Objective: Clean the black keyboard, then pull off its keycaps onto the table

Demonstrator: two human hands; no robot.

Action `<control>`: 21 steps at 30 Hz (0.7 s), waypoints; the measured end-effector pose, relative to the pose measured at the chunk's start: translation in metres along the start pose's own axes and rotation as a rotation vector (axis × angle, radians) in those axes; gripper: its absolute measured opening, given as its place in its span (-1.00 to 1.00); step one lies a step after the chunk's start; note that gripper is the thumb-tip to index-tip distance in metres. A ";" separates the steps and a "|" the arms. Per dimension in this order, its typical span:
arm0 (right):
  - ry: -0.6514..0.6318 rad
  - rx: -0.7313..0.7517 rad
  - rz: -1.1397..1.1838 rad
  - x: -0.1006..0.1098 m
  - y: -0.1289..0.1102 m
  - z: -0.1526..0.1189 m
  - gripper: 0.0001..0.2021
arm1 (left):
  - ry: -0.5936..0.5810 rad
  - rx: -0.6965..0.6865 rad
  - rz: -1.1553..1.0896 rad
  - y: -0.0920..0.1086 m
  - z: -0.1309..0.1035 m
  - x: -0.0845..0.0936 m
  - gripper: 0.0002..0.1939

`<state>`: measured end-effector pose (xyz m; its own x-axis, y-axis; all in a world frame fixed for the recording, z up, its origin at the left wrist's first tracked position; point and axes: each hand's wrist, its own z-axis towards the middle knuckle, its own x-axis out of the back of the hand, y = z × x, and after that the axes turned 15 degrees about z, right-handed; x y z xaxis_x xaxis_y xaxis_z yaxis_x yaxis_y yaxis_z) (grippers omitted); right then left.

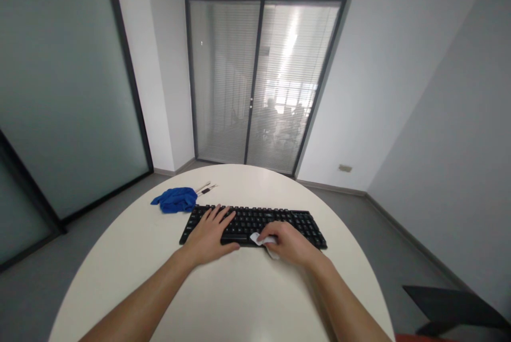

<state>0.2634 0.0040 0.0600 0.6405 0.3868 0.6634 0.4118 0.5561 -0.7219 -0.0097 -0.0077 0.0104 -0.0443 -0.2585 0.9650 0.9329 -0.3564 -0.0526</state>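
With fingers spread, the left hand (209,233) rests on a black computer keyboard (251,219) atop a round table (223,299) as the right hand (288,242) pinches a white wipe (255,237) at its front edge (cleaning, apparently), the next stroke seemingly calling for light pressure.

A crumpled blue cloth (175,200) lies on the round pale bench (235,299), toward its far left side. Just beside it are two thin sticks (206,191) (one of them has a dark part). Behind, two glass panels (223,92) show blinds. At left stands frosted glass (67,81); at right, a small plate (345,168) sits low on the white wall (383,65).
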 end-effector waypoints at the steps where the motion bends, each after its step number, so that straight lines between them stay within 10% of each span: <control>1: -0.022 -0.003 -0.003 -0.001 0.000 0.001 -0.70 | 0.001 0.000 -0.001 0.000 0.000 0.000 -0.08; 21: 0.082 0.140 -0.083 -0.007 0.010 0.004 -0.65 | -0.004 0.003 -0.007 0.001 0.000 0.001 -0.08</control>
<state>0.2602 0.0102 0.0484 0.6614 0.2771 0.6970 0.3746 0.6830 -0.6270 -0.0092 -0.0083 0.0110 -0.0491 -0.2522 0.9664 0.9337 -0.3552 -0.0452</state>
